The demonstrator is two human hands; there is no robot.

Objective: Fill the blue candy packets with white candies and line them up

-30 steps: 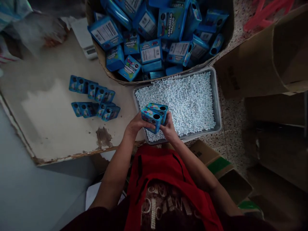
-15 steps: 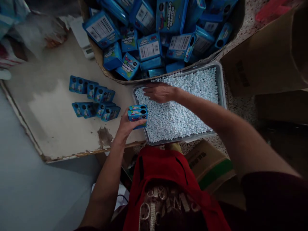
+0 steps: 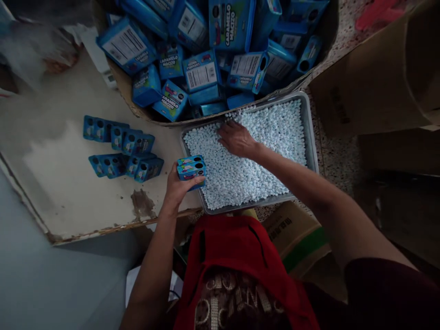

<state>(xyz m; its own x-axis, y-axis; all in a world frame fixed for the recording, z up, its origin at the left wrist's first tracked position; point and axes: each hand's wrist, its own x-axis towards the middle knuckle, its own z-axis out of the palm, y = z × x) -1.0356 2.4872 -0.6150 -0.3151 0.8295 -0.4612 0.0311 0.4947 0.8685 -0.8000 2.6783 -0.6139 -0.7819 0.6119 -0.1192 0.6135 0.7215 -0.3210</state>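
My left hand [image 3: 177, 188] is closed around a pair of small blue candy boxes [image 3: 191, 172], held side by side at the left edge of a metal tray [image 3: 312, 137]. Small pale blue and white candies [image 3: 254, 169] fill that tray. Over its upper part, my right hand [image 3: 237, 139] touches the candies with fingers stretched and slightly apart; the fingertips are partly hidden among them. On the table to the left, more small blue boxes stand in two rows, an upper row [image 3: 118, 135] and a lower row [image 3: 125, 166].
Beyond the tray, a large open carton [image 3: 137, 110] is heaped with blue packs labelled "Caramelo Macizo" [image 3: 172, 100]. Cardboard boxes [image 3: 364, 87] stand to the right, another [image 3: 292, 229] below. The worn table [image 3: 68, 183] has a chipped front edge. Clear plastic bags [image 3: 34, 50] lie upper left.
My right hand has moved right and slightly toward me across the candies. My left hand keeps hold of the boxes by the tray edge. The whole view has shifted a little.
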